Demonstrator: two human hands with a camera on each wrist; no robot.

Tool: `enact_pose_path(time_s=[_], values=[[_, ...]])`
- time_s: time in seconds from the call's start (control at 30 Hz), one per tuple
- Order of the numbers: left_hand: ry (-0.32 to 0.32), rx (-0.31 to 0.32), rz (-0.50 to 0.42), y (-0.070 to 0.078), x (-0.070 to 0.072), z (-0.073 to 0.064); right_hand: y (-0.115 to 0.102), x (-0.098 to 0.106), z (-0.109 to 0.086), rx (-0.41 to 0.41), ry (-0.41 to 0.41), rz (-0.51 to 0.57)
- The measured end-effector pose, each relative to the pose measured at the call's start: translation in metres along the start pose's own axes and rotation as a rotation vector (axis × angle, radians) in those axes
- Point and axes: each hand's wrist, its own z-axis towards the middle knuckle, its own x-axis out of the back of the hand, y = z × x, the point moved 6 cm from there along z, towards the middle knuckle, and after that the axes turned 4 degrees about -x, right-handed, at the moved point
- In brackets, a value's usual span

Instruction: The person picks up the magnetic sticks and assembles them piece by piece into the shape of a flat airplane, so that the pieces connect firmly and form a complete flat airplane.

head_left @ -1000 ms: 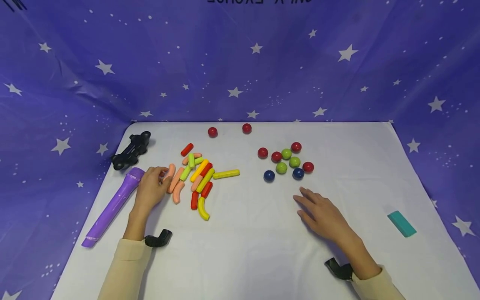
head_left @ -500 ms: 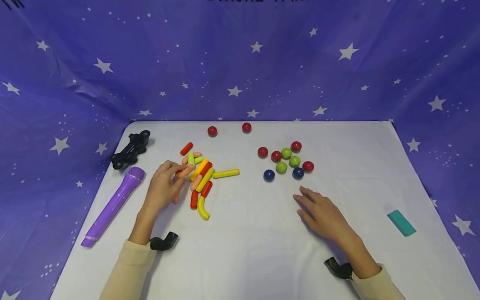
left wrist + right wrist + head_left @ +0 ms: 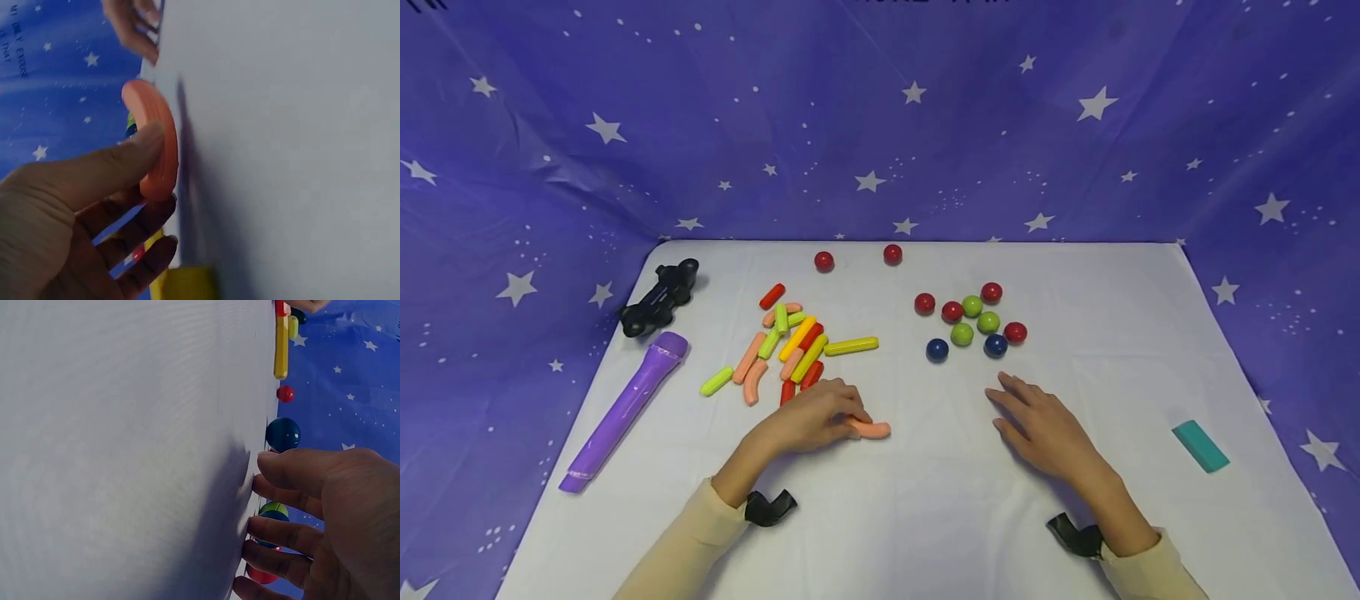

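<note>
My left hand (image 3: pixel 808 417) pinches a curved salmon-pink stick (image 3: pixel 871 429), like a toy sausage, between thumb and fingers. In the left wrist view the thumb lies across this pink stick (image 3: pixel 153 131), and a gap of shadow shows beside it over the white cloth. Behind the hand lies a loose pile of short red, yellow, lime and pink sticks (image 3: pixel 808 358), partly covered by the hand. With its fingers spread and nothing held, my right hand (image 3: pixel 1048 437) rests low over the cloth, fingertips just in front of a group of balls (image 3: pixel 962 334) in red, green and dark blue.
Two red balls (image 3: pixel 892 254) sit near the back edge. At left are a purple microphone-shaped tube (image 3: pixel 625 412) and a black knobbly object (image 3: pixel 660 300). A lime stick (image 3: pixel 717 381) lies apart from the pile. A teal block (image 3: pixel 1201 446) lies at right.
My left hand has picked the curved pink stick from the pile's left side and carried it right and nearer the front. The lone lime stick, hidden before, now shows. The right hand stays put.
</note>
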Motion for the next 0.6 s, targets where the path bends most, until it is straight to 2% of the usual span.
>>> enact_pose_path(time_s=[0.13, 0.2, 0.27, 0.33, 0.43, 0.5, 0.6], values=[[-0.041, -0.018, -0.026, 0.004, -0.01, -0.001, 0.0, -0.001, 0.001, 0.001, -0.001, -0.003], [-0.032, -0.028, -0.026, 0.005, -0.012, -0.002, 0.0, -0.001, 0.001, -0.001, -0.004, -0.003], [0.005, -0.038, -0.046, 0.004, -0.008, -0.003, 0.001, -0.001, 0.001, -0.002, -0.007, -0.003], [0.076, -0.046, -0.087, -0.002, 0.002, -0.004, 0.0, -0.002, 0.001, -0.003, -0.011, -0.002], [0.245, -0.008, -0.139, -0.02, 0.032, -0.01, 0.0, -0.002, 0.0, -0.005, -0.014, -0.005], [0.372, 0.07, -0.127, -0.042, 0.057, -0.016, 0.0, -0.002, 0.0, -0.006, -0.013, -0.005], [0.513, 0.248, -0.059, -0.079, 0.088, -0.029, 0.0, -0.002, 0.0, -0.007, -0.011, -0.006]])
